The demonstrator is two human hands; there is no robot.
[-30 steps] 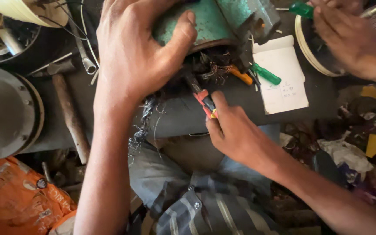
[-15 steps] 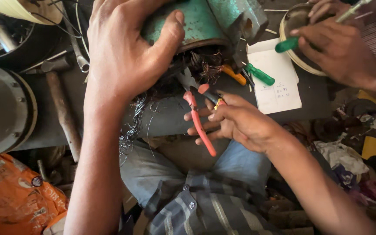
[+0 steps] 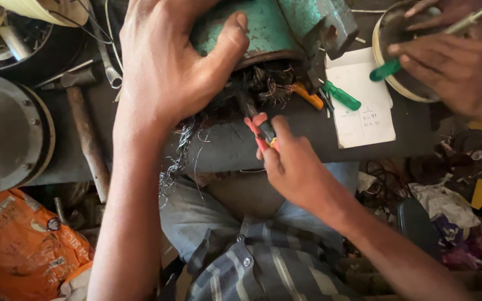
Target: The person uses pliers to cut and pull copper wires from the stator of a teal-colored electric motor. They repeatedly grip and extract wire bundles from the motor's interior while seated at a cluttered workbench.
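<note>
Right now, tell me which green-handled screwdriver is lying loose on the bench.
The green-handled screwdriver lying beside the white notepad by the motor. The other green-handled screwdriver is held in another person's hand over the round tin.

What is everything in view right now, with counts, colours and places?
green metal motor housing: one, top centre, on the dark bench.
tangled copper windings: one bundle, brownish, at the housing's open end.
red-handled pliers: one, jaws at the windings.
green-handled screwdrivers: two, one on the notepad, one in a co-worker's hand.
orange-handled tool: one, beside the windings.
white paper notepad: one, right of the housing.
wooden-handled hammer: one, left on the bench.
round grey metal cover: one, far left.
orange plastic bag: one, bottom left.
co-worker's hand: one, top right, over a round cream-rimmed part.
left hand: gripping the housing.
right hand: closed on the pliers.
</note>
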